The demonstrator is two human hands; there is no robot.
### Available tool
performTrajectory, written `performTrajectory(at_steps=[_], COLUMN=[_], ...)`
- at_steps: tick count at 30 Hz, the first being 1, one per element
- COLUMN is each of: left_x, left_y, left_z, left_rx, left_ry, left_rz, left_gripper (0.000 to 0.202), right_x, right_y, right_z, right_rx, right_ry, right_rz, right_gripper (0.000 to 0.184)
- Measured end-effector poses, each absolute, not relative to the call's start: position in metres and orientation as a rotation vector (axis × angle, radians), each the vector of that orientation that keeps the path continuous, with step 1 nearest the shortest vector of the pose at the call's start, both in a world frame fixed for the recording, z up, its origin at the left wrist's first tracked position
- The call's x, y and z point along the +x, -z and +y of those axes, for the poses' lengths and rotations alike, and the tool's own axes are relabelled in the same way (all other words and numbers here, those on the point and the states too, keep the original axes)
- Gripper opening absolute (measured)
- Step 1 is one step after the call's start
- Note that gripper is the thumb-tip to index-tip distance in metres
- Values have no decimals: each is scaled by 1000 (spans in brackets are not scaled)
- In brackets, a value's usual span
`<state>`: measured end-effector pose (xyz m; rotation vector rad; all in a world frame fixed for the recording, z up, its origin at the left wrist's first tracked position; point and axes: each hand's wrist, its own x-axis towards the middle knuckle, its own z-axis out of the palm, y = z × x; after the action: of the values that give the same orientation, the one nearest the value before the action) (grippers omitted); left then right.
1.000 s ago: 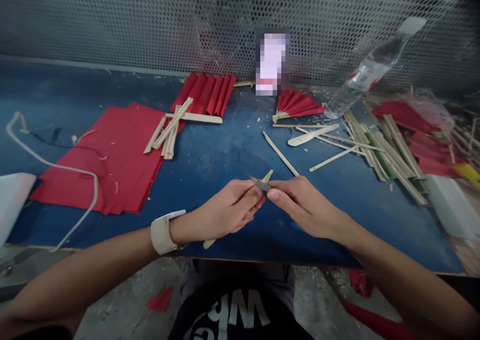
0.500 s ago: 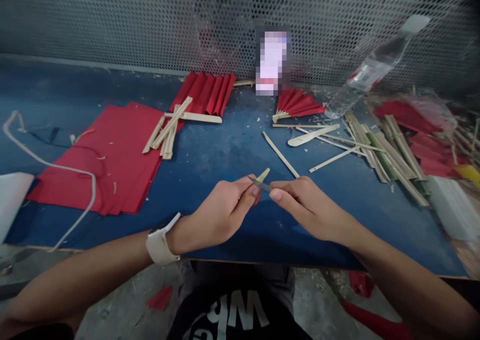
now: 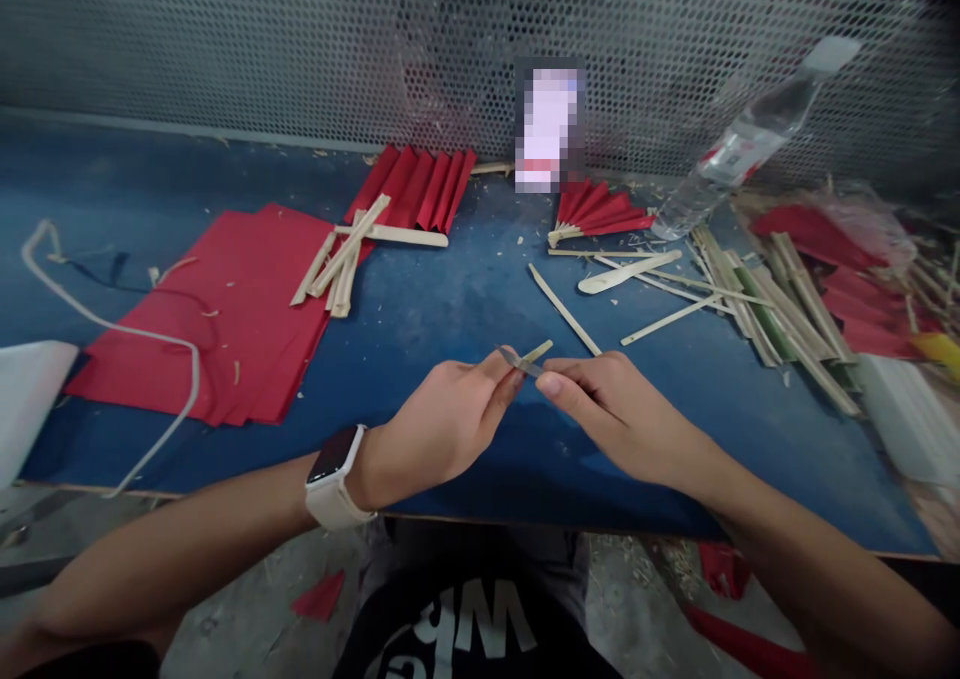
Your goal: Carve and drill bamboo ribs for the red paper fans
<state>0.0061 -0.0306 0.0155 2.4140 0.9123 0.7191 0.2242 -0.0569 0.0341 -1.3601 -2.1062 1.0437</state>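
Observation:
Over the near middle of the blue table (image 3: 450,299), my left hand (image 3: 442,424) is closed around a thin bamboo strip (image 3: 538,350) whose pale tip sticks out past my fingers. My right hand (image 3: 611,409) pinches a small grey blade (image 3: 519,362) between thumb and forefinger. The blade lies against the strip just beyond my left thumb. A white watch (image 3: 334,474) sits on my left wrist.
Red paper sheets (image 3: 217,304) with bamboo strips (image 3: 341,259) lie at the left, beside a white cord (image 3: 120,334). Folded red fans (image 3: 420,184) (image 3: 600,209), loose sticks (image 3: 562,309), a bamboo pile (image 3: 772,304) and a tilted clear bottle (image 3: 742,144) lie behind and right. Perforated metal wall (image 3: 300,39) stands at the back.
My left wrist has turned so the watch face shows. The strip's tip has tilted lower and to the right. Both hands remain together at the same spot.

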Motion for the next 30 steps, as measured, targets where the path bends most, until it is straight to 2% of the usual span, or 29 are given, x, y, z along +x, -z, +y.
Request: performTrajectory(at_steps=[5,15,23,30], left_x=[2,7,8,6], left_y=[-19,-13,-11,-17], left_z=[-27,-31,-31,-29], left_rx=[2380,2333,2412,2349], left_ry=[-824,-755,-731,-778], left_rz=[967,1002,1004,957], left_gripper=[27,27,34,28], right_x=[228,218,219,225], right_y=[-32,-29,-29,-31], right_z=[-55,-54,-54,-54], right_rx=[-1394,-1390,-1368,-1375], right_ry=[-1051,-1060,-1017,-1032], right_rz=[-2076,-2063,-2075,-2074], right_gripper=[68,75,71,69])
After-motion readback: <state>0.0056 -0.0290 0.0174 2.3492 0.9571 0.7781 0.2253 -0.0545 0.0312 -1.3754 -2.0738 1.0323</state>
